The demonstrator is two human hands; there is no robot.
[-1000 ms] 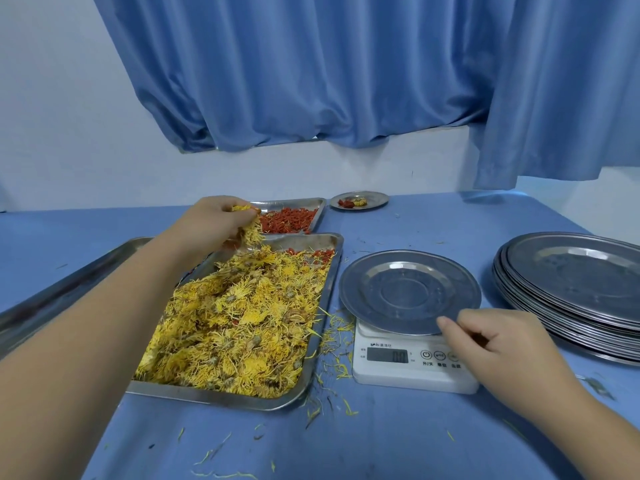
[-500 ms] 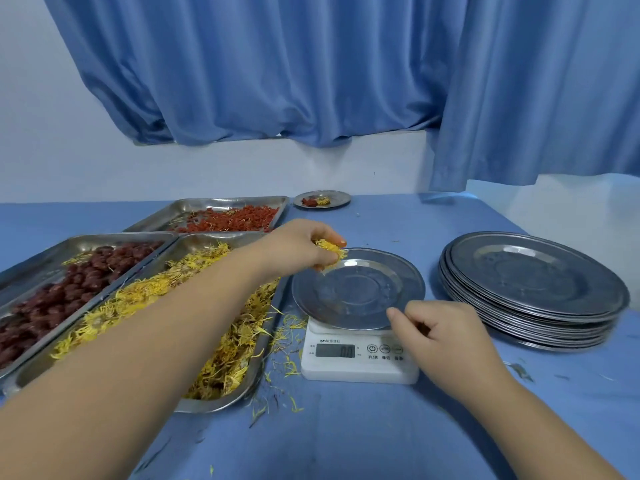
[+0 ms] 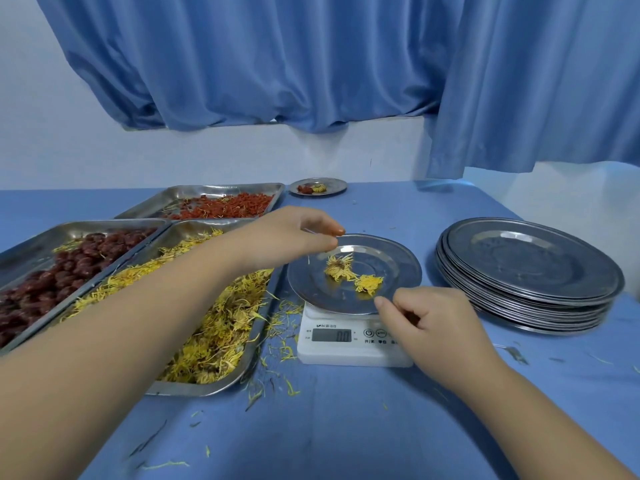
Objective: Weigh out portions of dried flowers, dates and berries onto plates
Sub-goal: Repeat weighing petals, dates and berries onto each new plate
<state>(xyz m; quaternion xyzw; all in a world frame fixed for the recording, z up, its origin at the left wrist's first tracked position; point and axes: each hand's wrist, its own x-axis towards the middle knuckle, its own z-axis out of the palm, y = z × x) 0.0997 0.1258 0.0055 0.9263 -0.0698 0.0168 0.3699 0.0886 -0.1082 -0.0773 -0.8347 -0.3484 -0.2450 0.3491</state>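
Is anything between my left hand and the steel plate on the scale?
Nothing visible: the left hand hovers over the left rim of the round steel plate, which holds two yellow dried flowers.

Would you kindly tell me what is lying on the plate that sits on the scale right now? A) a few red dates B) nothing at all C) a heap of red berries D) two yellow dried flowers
D: two yellow dried flowers lie on the plate atop the scale, while the dates and berries sit in trays to the left.
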